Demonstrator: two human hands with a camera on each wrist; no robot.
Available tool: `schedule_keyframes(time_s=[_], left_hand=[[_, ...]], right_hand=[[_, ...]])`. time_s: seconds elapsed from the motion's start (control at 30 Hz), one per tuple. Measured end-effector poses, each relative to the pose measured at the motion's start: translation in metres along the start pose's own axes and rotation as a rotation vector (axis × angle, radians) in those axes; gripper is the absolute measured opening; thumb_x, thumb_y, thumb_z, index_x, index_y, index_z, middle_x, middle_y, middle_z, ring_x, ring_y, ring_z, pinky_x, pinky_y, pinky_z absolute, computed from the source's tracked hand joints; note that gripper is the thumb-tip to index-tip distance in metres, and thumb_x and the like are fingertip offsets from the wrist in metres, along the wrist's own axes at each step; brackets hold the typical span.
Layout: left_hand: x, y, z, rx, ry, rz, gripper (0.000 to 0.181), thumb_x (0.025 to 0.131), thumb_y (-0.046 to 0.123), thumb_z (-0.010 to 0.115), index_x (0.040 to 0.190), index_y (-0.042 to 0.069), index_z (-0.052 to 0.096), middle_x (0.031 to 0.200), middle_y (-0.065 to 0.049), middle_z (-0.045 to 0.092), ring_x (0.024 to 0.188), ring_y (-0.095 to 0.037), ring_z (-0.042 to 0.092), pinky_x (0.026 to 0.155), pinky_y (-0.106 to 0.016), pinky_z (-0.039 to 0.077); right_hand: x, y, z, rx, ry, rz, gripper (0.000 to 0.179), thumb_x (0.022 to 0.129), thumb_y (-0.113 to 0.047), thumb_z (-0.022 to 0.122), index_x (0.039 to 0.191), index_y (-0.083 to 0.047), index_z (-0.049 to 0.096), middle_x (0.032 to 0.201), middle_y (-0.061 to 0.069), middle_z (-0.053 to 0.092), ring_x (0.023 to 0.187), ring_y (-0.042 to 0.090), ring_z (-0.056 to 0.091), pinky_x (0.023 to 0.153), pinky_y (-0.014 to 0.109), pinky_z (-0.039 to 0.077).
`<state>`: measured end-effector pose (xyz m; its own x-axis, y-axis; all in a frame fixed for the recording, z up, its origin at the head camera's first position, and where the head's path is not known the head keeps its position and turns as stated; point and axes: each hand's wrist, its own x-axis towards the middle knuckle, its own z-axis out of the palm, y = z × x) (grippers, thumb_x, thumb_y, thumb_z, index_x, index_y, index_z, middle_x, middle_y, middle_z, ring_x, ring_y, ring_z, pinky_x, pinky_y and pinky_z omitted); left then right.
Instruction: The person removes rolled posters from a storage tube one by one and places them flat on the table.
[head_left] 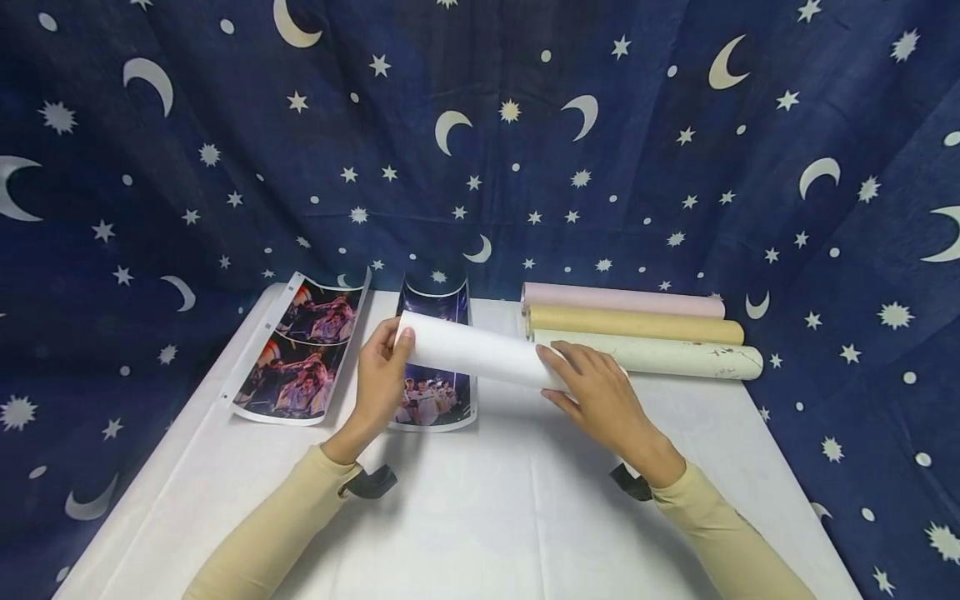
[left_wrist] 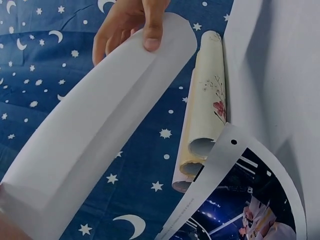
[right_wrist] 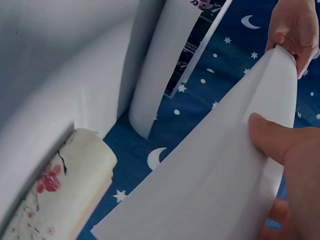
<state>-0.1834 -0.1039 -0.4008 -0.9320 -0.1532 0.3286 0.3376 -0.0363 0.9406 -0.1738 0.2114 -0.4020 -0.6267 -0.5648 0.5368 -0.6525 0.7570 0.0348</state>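
Note:
A curled white sheet of paper [head_left: 472, 350] is held up over the table between both hands, its blank side outward. My left hand [head_left: 381, 375] pinches its left end, thumb on the front and fingers behind. At the other end my right hand [head_left: 600, 400] grips it, thumb on the near side and fingers over the top. The right wrist view shows the right thumb [right_wrist: 280, 137] lying on the sheet. Whatever is on the paper's inner side is hidden. Behind its left part lies a printed photo sheet [head_left: 438, 400] with curling edges, partly covered.
Another curling photo sheet [head_left: 300, 358] lies to the left. At the back right, a pink roll [head_left: 622, 300], a yellow roll [head_left: 637, 323] and a cream roll with flowers [head_left: 690, 360] lie side by side. A dark blue curtain [head_left: 480, 150] hangs behind the white table [head_left: 465, 517].

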Motion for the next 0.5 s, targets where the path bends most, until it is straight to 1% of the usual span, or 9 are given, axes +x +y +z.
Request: schedule_keyframes(time_s=[0.13,0.17,0.2,0.23,0.33,0.4,0.5], left_hand=[[0.000,0.002,-0.002,0.017,-0.002,-0.022,0.034,0.105,0.018,0.043,0.126,-0.004,0.057,0.110,-0.010,0.062,0.097,-0.007,0.056,0.087,-0.016,0.046],[0.000,0.002,-0.002,0.021,0.003,-0.024,0.035,0.105,0.020,0.041,0.127,-0.002,0.057,0.114,-0.010,0.061,0.100,-0.008,0.055,0.089,-0.016,0.044],[0.000,0.003,-0.003,0.006,0.009,-0.017,0.036,0.106,0.020,0.039,0.127,-0.002,0.057,0.118,-0.009,0.060,0.105,-0.008,0.054,0.095,-0.017,0.043],[0.000,0.003,-0.003,-0.022,0.019,-0.007,0.036,0.106,0.020,0.038,0.127,-0.003,0.056,0.122,-0.008,0.059,0.111,-0.009,0.053,0.100,-0.019,0.040],[0.001,0.005,-0.004,-0.103,0.070,0.057,0.034,0.104,0.016,0.038,0.128,-0.003,0.053,0.124,-0.003,0.057,0.119,-0.013,0.050,0.107,-0.025,0.036],[0.002,0.006,-0.003,-0.154,0.100,0.092,0.032,0.102,0.010,0.040,0.130,-0.003,0.049,0.125,0.001,0.054,0.125,-0.015,0.047,0.109,-0.025,0.034],[0.002,0.006,0.000,-0.177,0.107,0.103,0.036,0.098,0.002,0.045,0.134,-0.001,0.043,0.128,0.004,0.049,0.128,-0.018,0.043,0.107,-0.023,0.036]], right_hand=[[-0.004,0.002,0.004,0.057,-0.014,0.034,0.064,0.087,-0.034,0.073,0.144,-0.019,0.048,0.133,0.007,0.058,0.115,0.032,0.059,0.089,0.050,0.049],[-0.005,0.002,0.004,0.073,-0.018,0.044,0.064,0.087,-0.034,0.073,0.144,-0.019,0.048,0.133,0.006,0.058,0.115,0.032,0.059,0.090,0.050,0.049],[-0.005,0.002,0.005,0.088,-0.023,0.058,0.063,0.088,-0.034,0.072,0.144,-0.019,0.048,0.133,0.006,0.059,0.115,0.032,0.059,0.091,0.051,0.049],[-0.006,0.002,0.005,0.104,-0.029,0.072,0.063,0.088,-0.034,0.071,0.145,-0.020,0.047,0.133,0.006,0.059,0.116,0.032,0.059,0.093,0.053,0.048],[-0.007,0.002,0.007,0.179,-0.039,0.130,0.063,0.090,-0.035,0.070,0.146,-0.021,0.045,0.134,0.007,0.058,0.120,0.033,0.058,0.100,0.058,0.045],[-0.007,0.002,0.009,0.249,-0.041,0.176,0.063,0.090,-0.034,0.070,0.147,-0.021,0.044,0.136,0.007,0.058,0.123,0.032,0.057,0.102,0.057,0.044],[-0.008,0.001,0.012,0.364,-0.040,0.237,0.063,0.091,-0.032,0.069,0.148,-0.020,0.042,0.138,0.008,0.057,0.124,0.030,0.057,0.102,0.053,0.046]])
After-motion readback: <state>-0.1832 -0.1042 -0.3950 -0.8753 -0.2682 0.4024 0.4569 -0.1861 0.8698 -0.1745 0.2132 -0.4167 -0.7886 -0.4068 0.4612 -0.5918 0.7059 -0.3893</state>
